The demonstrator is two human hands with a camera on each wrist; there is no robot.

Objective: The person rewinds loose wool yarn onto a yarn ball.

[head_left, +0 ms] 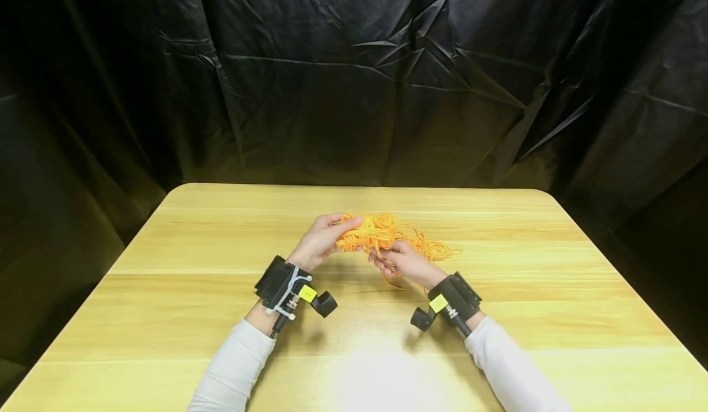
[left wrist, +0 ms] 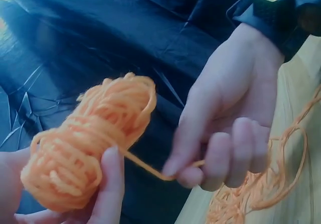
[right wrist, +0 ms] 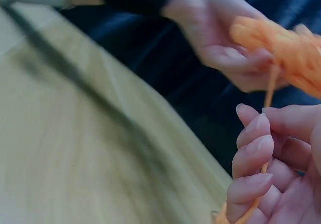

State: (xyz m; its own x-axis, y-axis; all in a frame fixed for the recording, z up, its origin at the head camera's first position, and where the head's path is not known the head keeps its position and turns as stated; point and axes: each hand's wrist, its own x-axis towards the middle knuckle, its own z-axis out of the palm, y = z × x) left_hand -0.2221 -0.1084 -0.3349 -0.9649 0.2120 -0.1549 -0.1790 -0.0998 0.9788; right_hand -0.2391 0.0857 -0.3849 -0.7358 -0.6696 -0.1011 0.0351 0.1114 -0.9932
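An orange skein of yarn (head_left: 369,232), wound thick at both ends and wrapped round its middle, is held up over the table by my left hand (head_left: 323,238). In the left wrist view, the thumb and fingers lie around the lower end of the skein (left wrist: 65,169). My right hand (head_left: 406,261) pinches a single strand (left wrist: 145,166) between thumb and index finger, just beside the skein. That strand runs taut from the wrapped middle and, in the right wrist view, passes down through the curled fingers of the right hand (right wrist: 281,158).
A loose tangle of orange yarn (head_left: 437,249) lies on the wooden table (head_left: 182,246), behind and right of the right hand. Black sheeting (head_left: 310,123) hangs beyond the table's far edge. Each wrist wears a black strap with a small camera (head_left: 324,304).
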